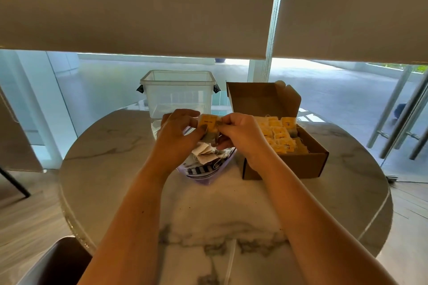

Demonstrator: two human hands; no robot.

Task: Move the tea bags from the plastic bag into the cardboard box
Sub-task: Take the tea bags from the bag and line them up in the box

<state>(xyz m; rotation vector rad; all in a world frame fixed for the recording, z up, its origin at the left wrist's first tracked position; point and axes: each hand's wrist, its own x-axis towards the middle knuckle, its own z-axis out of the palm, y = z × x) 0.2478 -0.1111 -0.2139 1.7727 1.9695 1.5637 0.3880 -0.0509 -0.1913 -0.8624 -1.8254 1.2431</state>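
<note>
Tea bags (209,122) were pinched between left hand (177,132) & right hand (240,133), fingers of both curled on them, above the plastic bag (203,169). Best carried w/ tags bunched (strings snag) into the cardboard box (287,164), near right.

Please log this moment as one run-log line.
left hand + right hand: hold tea bag | above plastic bag | cardboard box: open, part-filled

Print on the yellow tea bag tags (281,136) too small, plastic bag (203,169) half behind the wrists.
</note>
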